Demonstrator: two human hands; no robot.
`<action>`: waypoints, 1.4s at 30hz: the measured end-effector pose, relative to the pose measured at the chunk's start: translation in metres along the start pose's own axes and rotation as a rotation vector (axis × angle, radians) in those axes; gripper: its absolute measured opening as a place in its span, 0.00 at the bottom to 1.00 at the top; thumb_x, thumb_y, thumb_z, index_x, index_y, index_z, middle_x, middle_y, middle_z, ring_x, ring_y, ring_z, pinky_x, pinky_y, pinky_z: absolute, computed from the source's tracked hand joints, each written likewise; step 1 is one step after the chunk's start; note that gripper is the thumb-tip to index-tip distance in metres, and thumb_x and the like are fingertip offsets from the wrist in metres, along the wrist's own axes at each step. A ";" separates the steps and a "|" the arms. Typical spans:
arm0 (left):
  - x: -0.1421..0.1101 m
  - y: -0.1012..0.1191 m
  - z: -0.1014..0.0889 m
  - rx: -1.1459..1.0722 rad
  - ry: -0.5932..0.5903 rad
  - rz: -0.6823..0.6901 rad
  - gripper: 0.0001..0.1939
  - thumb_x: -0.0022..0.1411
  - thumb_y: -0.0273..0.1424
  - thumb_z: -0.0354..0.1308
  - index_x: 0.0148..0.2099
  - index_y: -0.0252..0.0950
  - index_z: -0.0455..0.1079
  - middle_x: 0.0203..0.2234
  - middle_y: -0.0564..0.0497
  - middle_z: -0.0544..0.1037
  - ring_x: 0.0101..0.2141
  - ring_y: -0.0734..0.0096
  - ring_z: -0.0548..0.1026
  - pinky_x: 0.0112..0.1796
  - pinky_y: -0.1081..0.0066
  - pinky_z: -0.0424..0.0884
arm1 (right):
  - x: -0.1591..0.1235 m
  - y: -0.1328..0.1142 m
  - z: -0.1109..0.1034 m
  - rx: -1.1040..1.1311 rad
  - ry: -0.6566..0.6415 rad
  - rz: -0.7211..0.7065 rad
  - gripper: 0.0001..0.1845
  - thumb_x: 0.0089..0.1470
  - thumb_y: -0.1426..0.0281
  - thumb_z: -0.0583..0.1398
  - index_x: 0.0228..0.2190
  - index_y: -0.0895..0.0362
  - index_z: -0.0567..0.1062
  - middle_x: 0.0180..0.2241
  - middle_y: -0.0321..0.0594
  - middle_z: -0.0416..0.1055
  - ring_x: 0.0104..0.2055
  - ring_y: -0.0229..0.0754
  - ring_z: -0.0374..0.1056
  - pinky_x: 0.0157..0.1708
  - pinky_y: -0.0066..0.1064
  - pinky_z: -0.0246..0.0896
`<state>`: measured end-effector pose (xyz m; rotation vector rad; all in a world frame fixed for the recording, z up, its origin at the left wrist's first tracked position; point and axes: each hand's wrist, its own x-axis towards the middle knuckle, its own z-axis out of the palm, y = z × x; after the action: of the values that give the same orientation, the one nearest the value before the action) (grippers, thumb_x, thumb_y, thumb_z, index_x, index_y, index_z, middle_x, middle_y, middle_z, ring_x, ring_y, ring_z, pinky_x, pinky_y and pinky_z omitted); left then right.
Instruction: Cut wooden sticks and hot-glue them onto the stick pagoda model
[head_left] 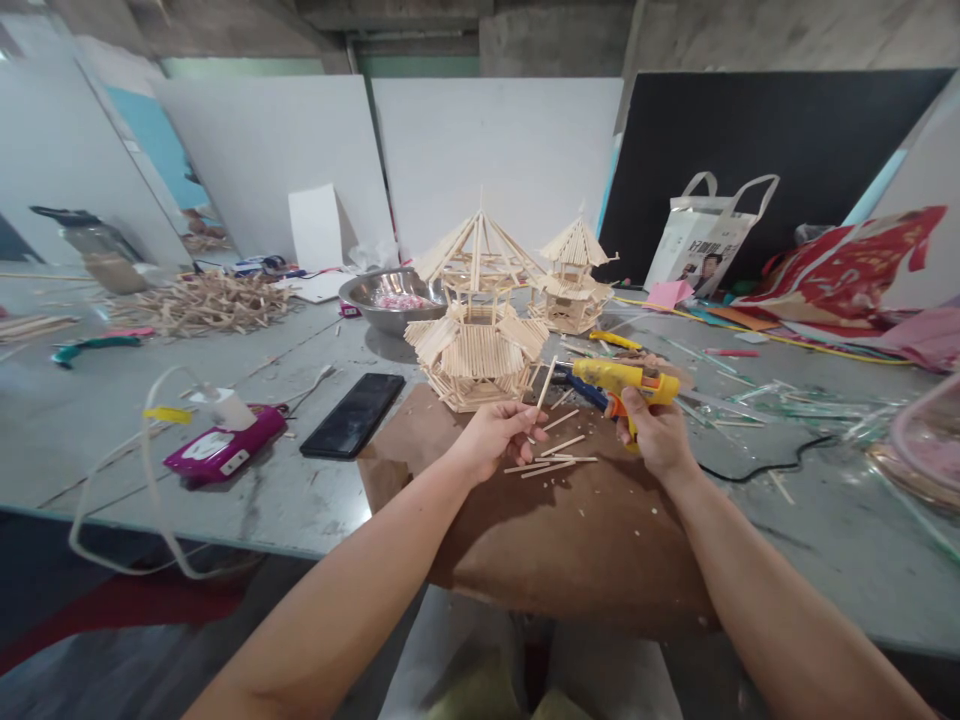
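Note:
Pinched in the fingers of my left hand (504,440) is a thin wooden stick (547,383), tilted upward. My right hand (654,432) grips a yellow hot glue gun (619,377) by its handle, the nozzle pointing left toward the stick. Whether the nozzle touches the stick I cannot tell. Just beyond my left hand stands a pavilion model made of wooden sticks (480,350), with an open-ribbed pointed roof above. Several loose sticks (559,464) lie on the brown cardboard (570,550) below my hands. A smaller stick pavilion (576,275) stands behind, to the right.
A black phone (353,414) and a purple power strip (225,443) with a white cable lie left. Behind are a metal bowl (390,300) and a heap of sticks (214,302). The glue gun's black cord (772,468), plastic scraps and a white bag (701,245) are right.

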<state>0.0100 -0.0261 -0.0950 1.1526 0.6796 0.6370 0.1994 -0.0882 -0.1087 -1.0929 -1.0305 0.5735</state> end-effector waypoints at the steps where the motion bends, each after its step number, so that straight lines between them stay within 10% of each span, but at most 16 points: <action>1: 0.000 0.000 0.000 -0.001 0.001 -0.001 0.09 0.51 0.32 0.55 0.31 0.29 0.66 0.18 0.52 0.72 0.11 0.82 0.65 0.11 0.80 0.59 | 0.000 0.000 0.000 -0.007 -0.001 -0.001 0.17 0.42 0.56 0.57 0.22 0.59 0.67 0.17 0.33 0.64 0.10 0.27 0.53 0.07 0.22 0.45; 42: 0.001 0.002 -0.003 -0.054 -0.009 0.046 0.08 0.52 0.31 0.53 0.33 0.29 0.66 0.19 0.51 0.73 0.12 0.83 0.64 0.14 0.80 0.62 | -0.007 0.007 -0.004 -0.325 -0.110 -0.041 0.18 0.43 0.55 0.56 0.19 0.58 0.68 0.10 0.31 0.58 0.12 0.32 0.53 0.12 0.25 0.46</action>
<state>0.0076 -0.0232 -0.0940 1.1235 0.6257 0.6848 0.2008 -0.0926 -0.1186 -1.3325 -1.2697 0.4457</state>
